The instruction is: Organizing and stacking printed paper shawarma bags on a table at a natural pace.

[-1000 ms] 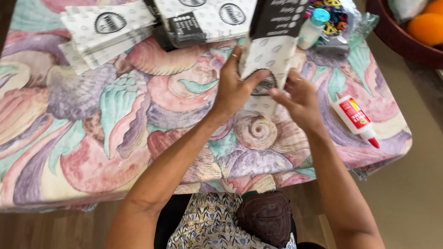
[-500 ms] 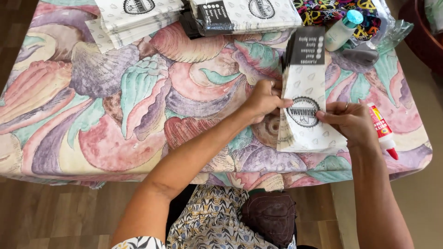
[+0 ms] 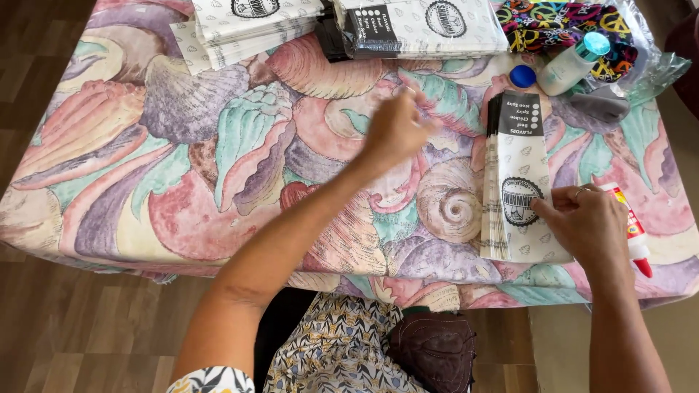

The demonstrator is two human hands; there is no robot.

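A stack of several flat white paper bags with black tops lies on the shell-patterned tablecloth at the right. My right hand rests on the stack's lower right corner, fingers pressing it down. My left hand hovers above the cloth in mid-table, fingers loosely curled and holding nothing, blurred by motion. It is nearest a second pile of the same bags at the far edge. A third pile lies at the far left.
A glue bottle with a red tip lies right of my right hand. A small white bottle with a teal cap, a blue cap, and a colourful cloth in clear plastic sit at the far right. Wooden floor surrounds the table.
The bag held by both hands now lies on the stack. My left hand let go and moved up and left toward the far pile. My right hand stays on the stack.
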